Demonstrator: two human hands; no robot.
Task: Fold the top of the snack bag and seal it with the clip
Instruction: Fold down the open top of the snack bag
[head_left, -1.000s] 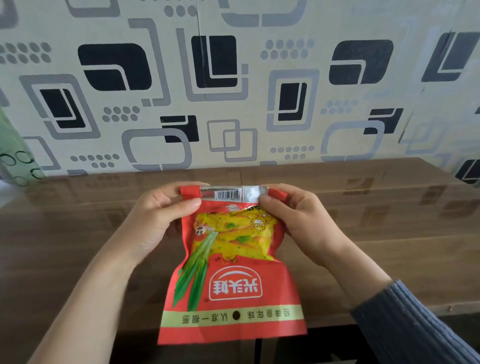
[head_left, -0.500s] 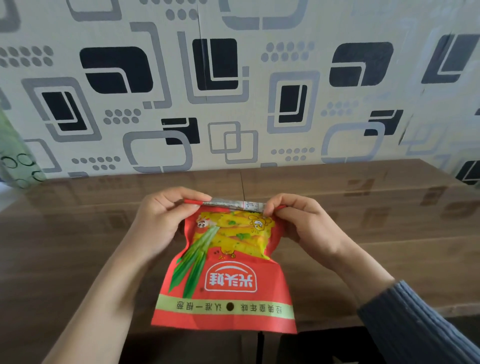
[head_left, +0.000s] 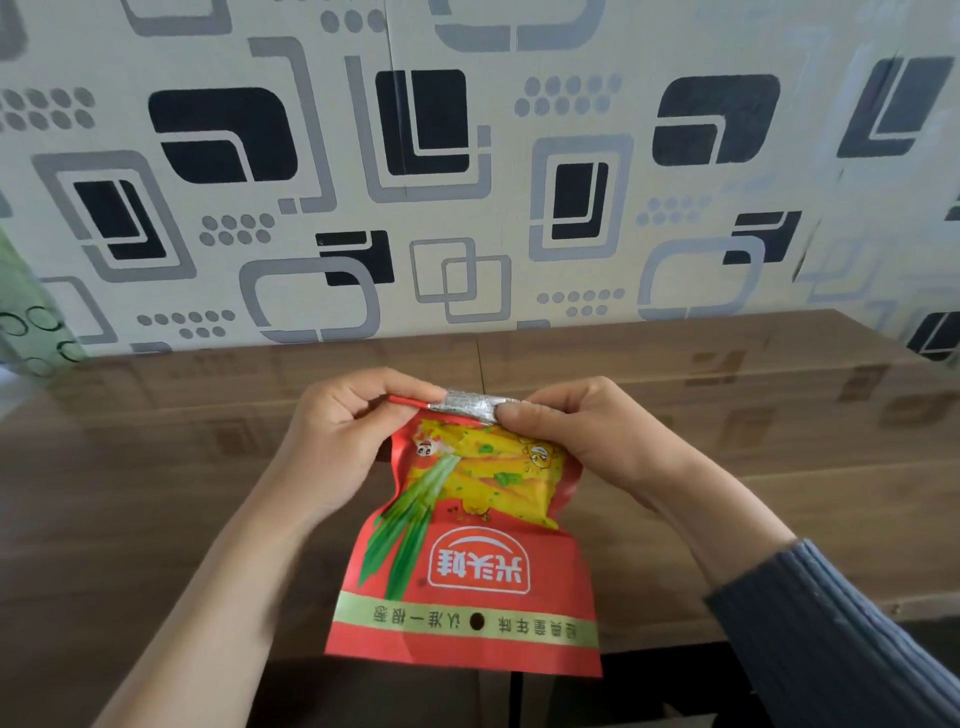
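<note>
- Red foil snack bag (head_left: 467, 566) held upside down to the wearer, printed face up, lower end hanging past the 6 o'clock edge of the brown wooden table (head_left: 779, 441); rolled end pointing to 12 o'clock.
- Top of bag turned over into a narrow silver fold (head_left: 470, 405), lying across the bag from 9 to 3 o'clock, with a thin red edge showing at its 9 o'clock end.
- Left hand (head_left: 337, 436) pinching the 9 o'clock end of the fold between thumb and fingers; judged placed there to keep the crease from springing open.
- Right hand (head_left: 576, 436) pinching the 3 o'clock end likewise, thumb pressed onto the silver strip; judged to hold the roll tight and level.
- Both ends gripped at once, presumably so that the fold stays even across the whole width.
- Folding judged nearly done; sealing not yet begun.
- No clip visible anywhere on the table; location cannot be told.
- Risk noted: releasing one hand to fetch the clip likely to let stiff foil unroll.
- Patterned wall (head_left: 467, 182) at 12 o'clock, of no bearing on the work.
</note>
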